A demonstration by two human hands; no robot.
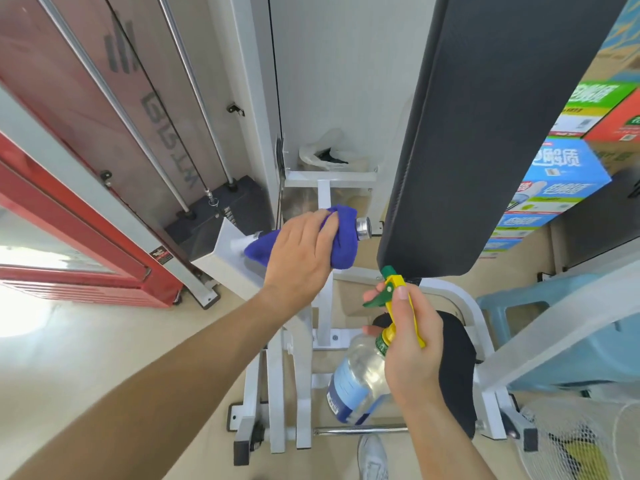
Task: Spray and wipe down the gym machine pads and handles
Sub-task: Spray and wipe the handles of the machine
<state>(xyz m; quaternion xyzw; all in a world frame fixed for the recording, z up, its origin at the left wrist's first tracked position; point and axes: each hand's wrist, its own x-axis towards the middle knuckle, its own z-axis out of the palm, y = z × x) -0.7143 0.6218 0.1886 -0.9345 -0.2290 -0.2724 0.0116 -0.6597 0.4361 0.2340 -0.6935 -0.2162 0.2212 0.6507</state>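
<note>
Left hand (300, 251) wraps blue cloth (341, 237) around handle (363, 227).

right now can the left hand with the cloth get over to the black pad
Probably yes. The left hand grips the blue cloth round the handle, which ends close beside the black pad, with nothing between them. The right hand holds the spray bottle lower down.

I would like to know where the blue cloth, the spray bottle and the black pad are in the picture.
blue cloth (343, 245): head view, on the bunched fold at its right end.
spray bottle (363, 360): head view, on the clear body above the label.
black pad (485, 133): head view, on the middle of its broad face.
</note>
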